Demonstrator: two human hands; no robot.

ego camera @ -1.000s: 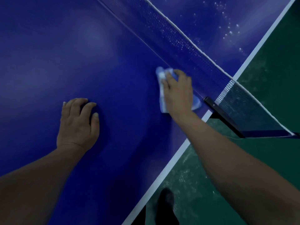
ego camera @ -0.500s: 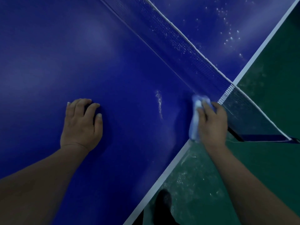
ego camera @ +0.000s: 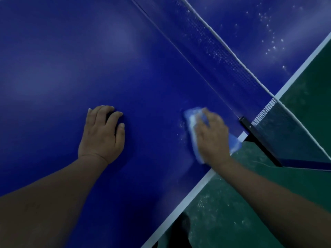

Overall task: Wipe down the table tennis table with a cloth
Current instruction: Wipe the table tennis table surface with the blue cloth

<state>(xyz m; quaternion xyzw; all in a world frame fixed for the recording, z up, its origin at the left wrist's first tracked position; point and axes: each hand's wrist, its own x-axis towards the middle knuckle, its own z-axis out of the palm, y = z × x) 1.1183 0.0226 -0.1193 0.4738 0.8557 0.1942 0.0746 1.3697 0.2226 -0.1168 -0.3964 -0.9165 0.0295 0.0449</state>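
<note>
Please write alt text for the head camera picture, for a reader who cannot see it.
A person's right hand presses a blue cloth flat on a blue table tennis table, near the net and its black post. The left hand rests on the table.

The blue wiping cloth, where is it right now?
In the head view, the blue wiping cloth lies flat under the right hand on the blue table, near its white side edge and the black net post.
</note>
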